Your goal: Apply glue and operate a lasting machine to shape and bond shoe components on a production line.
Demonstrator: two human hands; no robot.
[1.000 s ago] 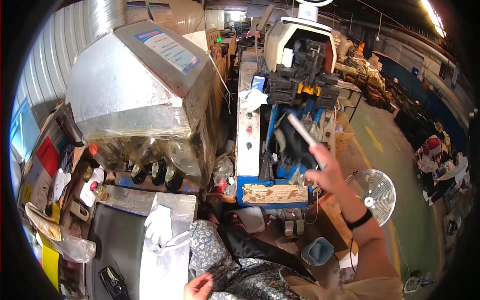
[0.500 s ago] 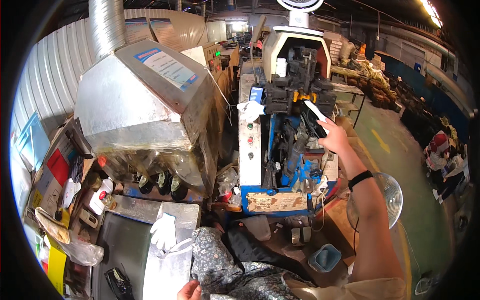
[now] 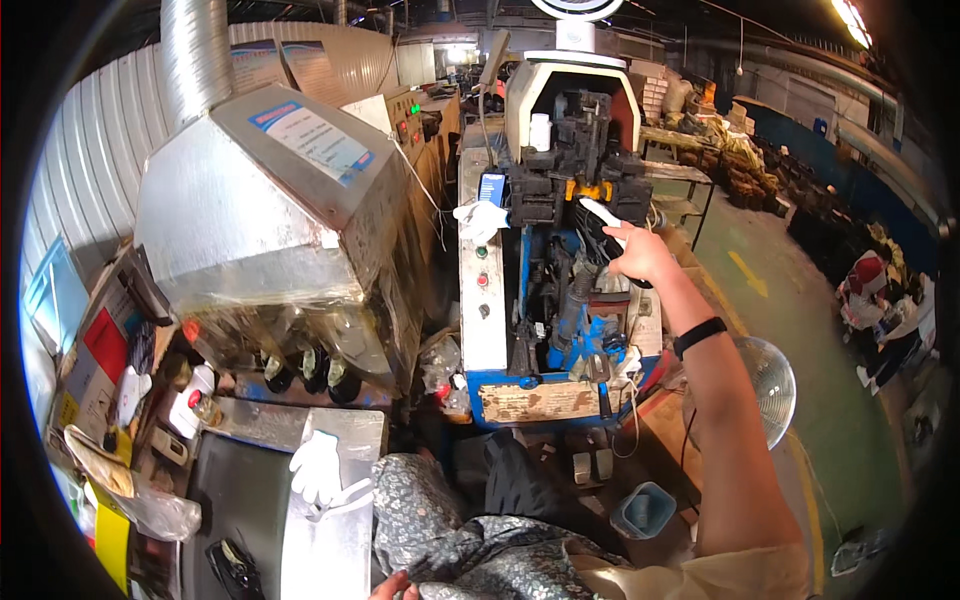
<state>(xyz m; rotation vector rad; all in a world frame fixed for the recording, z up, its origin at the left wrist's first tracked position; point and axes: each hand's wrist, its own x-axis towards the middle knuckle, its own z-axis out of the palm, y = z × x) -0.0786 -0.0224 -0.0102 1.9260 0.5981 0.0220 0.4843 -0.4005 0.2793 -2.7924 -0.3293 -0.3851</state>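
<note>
My right hand (image 3: 645, 255) reaches forward to the machine (image 3: 545, 405), its fingers closed around a black shoe (image 3: 592, 232) with a white, sole-like strip along its top. The shoe's front end lies against the dark clamp parts (image 3: 575, 190), close to small yellow pieces; the palm hides its near end. At the lower edge, only a few fingers of my left hand (image 3: 396, 588) show beside my patterned garment (image 3: 430, 520), so its grip is cut off. A white glove (image 3: 317, 465) lies near it on the metal tray.
A metal hood (image 3: 250, 220) stands at left, several dark shoes (image 3: 343, 383) below it. Another black shoe (image 3: 232, 568) rests on the dark belt (image 3: 235, 490). A white glove (image 3: 480, 220) lies by the machine's buttons. Foot pedals (image 3: 592, 467), a bin (image 3: 643, 508) and a fan (image 3: 765, 395) sit low.
The whole view has shifted slightly. My right hand keeps its grip on the shoe at the clamp. My dark-clad leg has moved toward the pedals; my left hand sits lower in view.
</note>
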